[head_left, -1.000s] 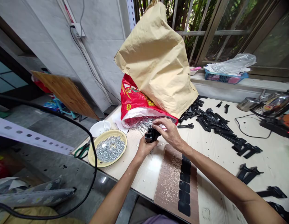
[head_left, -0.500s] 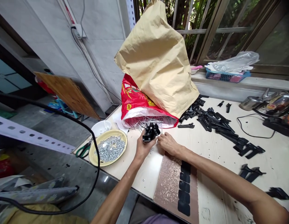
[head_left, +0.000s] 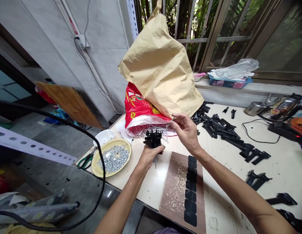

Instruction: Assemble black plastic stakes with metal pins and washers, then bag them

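My left hand is closed around a bundle of black plastic parts, held upright in front of the red bag. A metal rod pokes out below the bundle. To the right and slightly higher, my right hand pinches what looks like a thin metal rod between thumb and forefinger, close to the bag's rim. The red bag lies with its mouth towards me, and many thin metal rods spill at its opening. A brown paper sack rests on top of it.
A yellow bowl of small metal pieces stands at left, beside a white bowl and green-handled scissors. Black pads line a brown board. More black parts are scattered rightward. A black cable hangs at left.
My right hand has lifted from beside the bundle to the bag's rim, its fingers now pinching. The bundle in my left hand is more upright, with a rod showing underneath. The view has shifted slightly.
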